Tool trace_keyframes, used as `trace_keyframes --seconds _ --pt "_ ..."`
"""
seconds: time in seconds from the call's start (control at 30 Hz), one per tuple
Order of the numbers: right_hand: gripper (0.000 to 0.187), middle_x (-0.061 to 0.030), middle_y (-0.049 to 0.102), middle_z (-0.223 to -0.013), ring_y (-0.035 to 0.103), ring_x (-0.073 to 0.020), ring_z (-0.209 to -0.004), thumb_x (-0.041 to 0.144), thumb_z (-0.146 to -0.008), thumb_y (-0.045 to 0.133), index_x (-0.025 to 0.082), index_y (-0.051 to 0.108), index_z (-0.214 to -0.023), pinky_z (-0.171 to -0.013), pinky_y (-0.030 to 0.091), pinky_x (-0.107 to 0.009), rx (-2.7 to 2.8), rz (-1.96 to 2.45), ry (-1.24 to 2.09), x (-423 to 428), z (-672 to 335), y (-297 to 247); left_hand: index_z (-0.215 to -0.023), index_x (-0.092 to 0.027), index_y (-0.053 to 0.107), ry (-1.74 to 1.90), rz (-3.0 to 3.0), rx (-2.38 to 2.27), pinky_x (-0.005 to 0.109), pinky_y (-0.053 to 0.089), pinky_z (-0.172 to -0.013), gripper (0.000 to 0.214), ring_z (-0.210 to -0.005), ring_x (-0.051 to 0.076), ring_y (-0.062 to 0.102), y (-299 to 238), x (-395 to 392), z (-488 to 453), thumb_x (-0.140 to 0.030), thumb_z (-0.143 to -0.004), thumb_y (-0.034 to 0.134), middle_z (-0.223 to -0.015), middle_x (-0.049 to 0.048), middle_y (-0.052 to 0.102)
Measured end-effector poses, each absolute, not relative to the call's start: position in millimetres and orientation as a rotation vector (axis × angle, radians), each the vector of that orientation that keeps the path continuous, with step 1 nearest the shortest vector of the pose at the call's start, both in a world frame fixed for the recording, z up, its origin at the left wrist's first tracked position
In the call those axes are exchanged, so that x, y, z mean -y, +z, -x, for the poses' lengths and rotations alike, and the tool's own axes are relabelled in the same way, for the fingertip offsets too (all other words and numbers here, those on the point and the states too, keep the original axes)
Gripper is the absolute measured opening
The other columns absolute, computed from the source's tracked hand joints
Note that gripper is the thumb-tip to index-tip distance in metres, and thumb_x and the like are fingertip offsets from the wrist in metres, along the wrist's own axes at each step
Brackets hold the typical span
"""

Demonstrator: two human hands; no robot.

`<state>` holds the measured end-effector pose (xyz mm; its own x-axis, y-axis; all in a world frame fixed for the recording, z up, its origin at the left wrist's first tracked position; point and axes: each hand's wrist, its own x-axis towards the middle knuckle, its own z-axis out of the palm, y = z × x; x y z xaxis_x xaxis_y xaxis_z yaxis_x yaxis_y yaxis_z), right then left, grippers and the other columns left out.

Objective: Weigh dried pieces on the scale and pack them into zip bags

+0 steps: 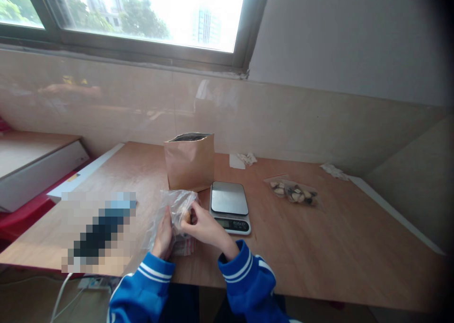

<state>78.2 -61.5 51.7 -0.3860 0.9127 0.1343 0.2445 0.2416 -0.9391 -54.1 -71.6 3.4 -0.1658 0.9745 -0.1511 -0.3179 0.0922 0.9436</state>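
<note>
A clear plastic bag (180, 200) is in front of me near the table's front edge, and my left hand (163, 233) is closed on its left side. My right hand (207, 226) is at the bag's right side, thumb and fingers pinched on a small tan-brown piece (188, 216) whose kind I cannot make out. Below the hands, a zip bag with red stripes (189, 247) shows at its edge. Just right of my right hand stands a kitchen scale (230, 197) with a bare metal plate. An open brown kraft paper bag (190, 164) stands upright behind the plastic bag.
Clear bags of pale and dark slices (298, 194) lie on the right of the wooden table (340, 247). Crumpled tissue (248, 159) and a white paper (237, 161) lie near the wall. At left is a blurred-out dark object (101, 231), with a white cable (61, 294) below.
</note>
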Motion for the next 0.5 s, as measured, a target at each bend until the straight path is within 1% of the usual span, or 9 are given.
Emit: trace_keyframes --seconds 0.07,0.17,0.27,0.33,0.43,0.5 --pt "0.029 0.0005 0.065 -0.081 0.061 -0.0154 -0.07 0.019 -0.069 0.062 0.019 0.057 -0.098 -0.061 0.05 -0.024 1.676 1.155 1.165 60.1 -72.9 47.0 -0.119 -0.013 0.061 1.401 -0.644 -1.1 0.038 0.05 -0.098 0.053 -0.11 0.027 0.064 4.6 70.9 53.1 -0.055 -0.091 0.044 -0.115 0.0131 0.069" --pt "0.033 -0.0017 0.066 -0.085 0.063 -0.0161 -0.071 0.018 -0.07 0.06 0.019 0.054 -0.102 -0.064 0.051 -0.026 1.552 1.183 1.122 60.0 -67.4 44.0 -0.12 -0.015 0.061 1.375 -0.505 -1.088 0.043 0.052 -0.093 0.051 -0.106 0.029 0.066 5.8 69.7 52.8 -0.053 -0.091 0.043 -0.111 0.0141 0.07" --pt "0.029 -0.0013 0.066 -0.086 0.063 -0.016 -0.073 0.021 -0.076 0.056 0.02 0.052 -0.105 -0.067 0.052 -0.028 1.441 1.196 1.058 60.5 -65.4 45.5 -0.122 -0.012 0.058 1.35 -0.451 -1.064 0.043 0.055 -0.088 0.055 -0.101 0.029 0.068 6.9 70.0 53.1 -0.054 -0.091 0.042 -0.108 0.015 0.071" --pt "0.027 -0.0021 0.066 -0.089 0.064 -0.017 -0.076 0.024 -0.08 0.055 0.021 0.051 -0.106 -0.071 0.052 -0.03 1.423 1.206 1.038 60.2 -65.9 46.7 -0.121 -0.012 0.058 1.348 -0.443 -1.031 0.041 0.055 -0.086 0.055 -0.1 0.029 0.068 6.8 70.7 53.6 -0.055 -0.091 0.041 -0.106 0.014 0.072" --pt "0.029 -0.0044 0.067 -0.096 0.065 -0.0186 -0.086 0.029 -0.08 0.059 0.02 0.052 -0.106 -0.079 0.052 -0.031 1.421 1.166 1.083 58.3 -68.3 46.1 -0.121 -0.014 0.059 1.32 -0.476 -0.99 0.039 0.055 -0.086 0.054 -0.103 0.028 0.067 4.0 70.5 55.2 -0.055 -0.093 0.036 -0.103 0.0104 0.072" --pt "0.03 -0.005 0.067 -0.099 0.065 -0.0188 -0.09 0.03 -0.079 0.062 0.02 0.054 -0.106 -0.082 0.052 -0.031 1.378 1.135 1.096 56.5 -70.0 44.6 -0.122 -0.014 0.059 1.305 -0.473 -0.989 0.04 0.055 -0.087 0.057 -0.103 0.028 0.067 0.4 69.3 56.4 -0.056 -0.093 0.033 -0.102 0.0108 0.072"
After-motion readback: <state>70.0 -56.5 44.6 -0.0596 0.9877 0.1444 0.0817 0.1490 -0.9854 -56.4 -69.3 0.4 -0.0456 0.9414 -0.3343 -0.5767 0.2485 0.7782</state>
